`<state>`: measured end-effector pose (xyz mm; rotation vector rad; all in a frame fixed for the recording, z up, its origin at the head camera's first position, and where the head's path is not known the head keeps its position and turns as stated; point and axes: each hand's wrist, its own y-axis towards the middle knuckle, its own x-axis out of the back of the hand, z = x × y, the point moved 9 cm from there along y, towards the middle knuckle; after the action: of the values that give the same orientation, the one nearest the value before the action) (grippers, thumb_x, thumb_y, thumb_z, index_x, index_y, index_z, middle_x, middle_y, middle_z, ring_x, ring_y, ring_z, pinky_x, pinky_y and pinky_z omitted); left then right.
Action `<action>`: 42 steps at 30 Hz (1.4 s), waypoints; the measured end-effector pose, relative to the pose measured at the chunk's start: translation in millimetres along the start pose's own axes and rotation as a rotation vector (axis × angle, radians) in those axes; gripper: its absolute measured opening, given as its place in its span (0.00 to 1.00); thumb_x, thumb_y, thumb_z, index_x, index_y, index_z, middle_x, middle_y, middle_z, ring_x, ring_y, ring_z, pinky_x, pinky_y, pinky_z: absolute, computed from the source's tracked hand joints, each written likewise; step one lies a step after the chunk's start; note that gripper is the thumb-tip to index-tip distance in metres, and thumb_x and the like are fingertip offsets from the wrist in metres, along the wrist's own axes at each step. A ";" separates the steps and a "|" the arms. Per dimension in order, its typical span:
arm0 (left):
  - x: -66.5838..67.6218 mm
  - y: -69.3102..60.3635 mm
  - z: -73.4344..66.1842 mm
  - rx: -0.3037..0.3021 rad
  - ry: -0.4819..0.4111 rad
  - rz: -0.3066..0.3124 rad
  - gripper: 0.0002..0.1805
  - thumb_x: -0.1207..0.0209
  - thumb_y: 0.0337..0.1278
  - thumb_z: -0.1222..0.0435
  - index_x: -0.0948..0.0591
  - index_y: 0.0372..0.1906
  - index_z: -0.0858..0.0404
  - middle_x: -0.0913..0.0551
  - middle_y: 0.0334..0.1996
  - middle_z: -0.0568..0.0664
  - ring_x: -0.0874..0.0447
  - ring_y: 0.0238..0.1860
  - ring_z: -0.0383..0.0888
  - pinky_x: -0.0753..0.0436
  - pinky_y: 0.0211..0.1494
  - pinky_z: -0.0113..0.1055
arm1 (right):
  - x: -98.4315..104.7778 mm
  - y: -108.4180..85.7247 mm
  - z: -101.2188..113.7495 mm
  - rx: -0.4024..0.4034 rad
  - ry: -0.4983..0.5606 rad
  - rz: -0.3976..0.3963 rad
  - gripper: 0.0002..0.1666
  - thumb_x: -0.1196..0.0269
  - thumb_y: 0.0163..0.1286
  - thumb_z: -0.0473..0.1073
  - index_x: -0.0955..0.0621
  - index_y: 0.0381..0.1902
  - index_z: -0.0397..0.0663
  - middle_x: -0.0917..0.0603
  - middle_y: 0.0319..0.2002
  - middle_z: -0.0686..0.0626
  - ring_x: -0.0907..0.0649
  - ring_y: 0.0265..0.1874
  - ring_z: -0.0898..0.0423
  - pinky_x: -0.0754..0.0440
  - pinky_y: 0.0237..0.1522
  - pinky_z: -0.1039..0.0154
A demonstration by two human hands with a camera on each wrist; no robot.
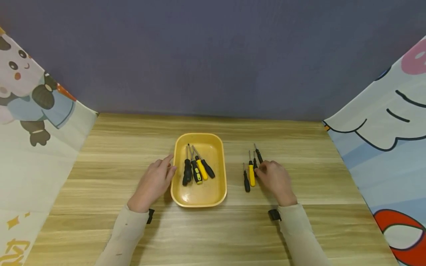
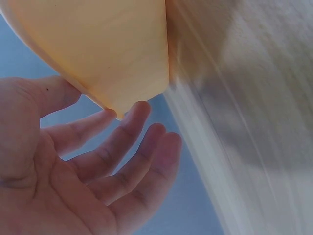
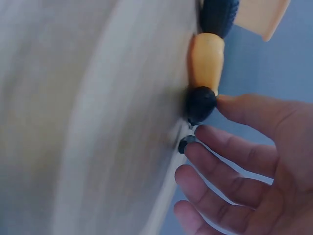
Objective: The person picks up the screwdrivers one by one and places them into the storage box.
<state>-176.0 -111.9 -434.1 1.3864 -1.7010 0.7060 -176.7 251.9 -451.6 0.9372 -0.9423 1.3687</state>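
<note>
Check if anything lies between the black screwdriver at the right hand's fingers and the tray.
Yes. Left of that black screwdriver by the right hand lie a yellow-handled screwdriver, then another black-handled one; then comes the tray rim. Lifting it over should likely clear all three.

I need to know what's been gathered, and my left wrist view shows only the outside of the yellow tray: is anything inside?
Observer: Yes, the head view shows several screwdrivers lying in the tray, among them a yellow-handled screwdriver.
Operator: My view doesn't show the right hand. Where is it?
Observer: The right hand is to the right of the tray, with its fingers at a black screwdriver handle.
Operator: How many screwdrivers lie on the table there?
Observer: Four: three with black handles and one with a yellow handle, their shafts pointing away from the person.
</note>
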 end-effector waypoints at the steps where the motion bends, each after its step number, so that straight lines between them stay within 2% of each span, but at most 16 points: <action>1: 0.1 -0.1 -0.2 -0.001 -0.001 -0.001 0.29 0.46 0.75 0.58 0.33 0.73 0.68 0.19 0.50 0.65 0.21 0.49 0.63 0.19 0.50 0.59 | -1.5 0.0 -1.1 -0.006 -0.002 0.007 0.14 0.34 0.70 0.46 0.14 0.40 0.38 0.17 0.33 0.43 0.21 0.24 0.53 0.21 0.23 0.58; 6: -0.9 -0.3 0.5 0.006 -0.005 0.001 0.29 0.47 0.76 0.58 0.33 0.73 0.67 0.19 0.49 0.63 0.21 0.49 0.62 0.19 0.50 0.58 | -8.0 0.9 -5.1 -0.040 0.015 0.041 0.15 0.35 0.71 0.48 0.13 0.37 0.40 0.16 0.30 0.47 0.24 0.20 0.56 0.26 0.19 0.62; 17: -0.5 -0.9 3.1 0.022 -0.019 0.007 0.29 0.47 0.76 0.58 0.34 0.74 0.66 0.20 0.50 0.64 0.22 0.50 0.62 0.19 0.50 0.58 | -11.8 3.7 -9.8 -0.093 0.084 0.078 0.14 0.36 0.71 0.48 0.14 0.31 0.44 0.20 0.24 0.51 0.27 0.19 0.55 0.29 0.19 0.62; 22: -0.8 0.0 3.3 0.018 -0.016 0.006 0.29 0.47 0.76 0.58 0.34 0.74 0.66 0.19 0.50 0.63 0.21 0.49 0.62 0.18 0.49 0.57 | -14.2 3.9 -15.6 -0.135 0.122 0.093 0.13 0.36 0.70 0.47 0.14 0.32 0.43 0.18 0.28 0.49 0.25 0.21 0.54 0.28 0.21 0.62; 30: -3.5 0.2 4.1 0.016 -0.010 0.016 0.29 0.47 0.76 0.57 0.34 0.74 0.66 0.19 0.50 0.63 0.21 0.49 0.61 0.19 0.50 0.58 | -12.4 1.6 -17.9 -0.149 0.147 0.064 0.15 0.37 0.70 0.46 0.14 0.36 0.38 0.16 0.41 0.40 0.22 0.27 0.52 0.23 0.26 0.61; 39: -2.3 0.5 2.2 0.005 -0.006 0.010 0.29 0.47 0.76 0.58 0.33 0.73 0.67 0.19 0.50 0.63 0.21 0.49 0.61 0.19 0.50 0.58 | -0.3 -1.0 -17.8 -0.152 0.155 0.021 0.20 0.41 0.71 0.47 0.16 0.42 0.32 0.18 0.43 0.36 0.19 0.37 0.45 0.18 0.37 0.50; 42: -1.5 1.1 1.5 0.001 -0.005 0.008 0.28 0.46 0.76 0.58 0.33 0.73 0.67 0.19 0.49 0.63 0.21 0.49 0.61 0.18 0.50 0.57 | 3.3 -2.1 -17.0 -0.162 0.169 0.016 0.20 0.41 0.72 0.48 0.16 0.42 0.33 0.19 0.43 0.37 0.19 0.36 0.46 0.18 0.35 0.51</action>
<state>-177.4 -112.1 -436.1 1.3843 -1.7107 0.7087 -174.7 269.0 -454.5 0.6824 -0.9184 1.3406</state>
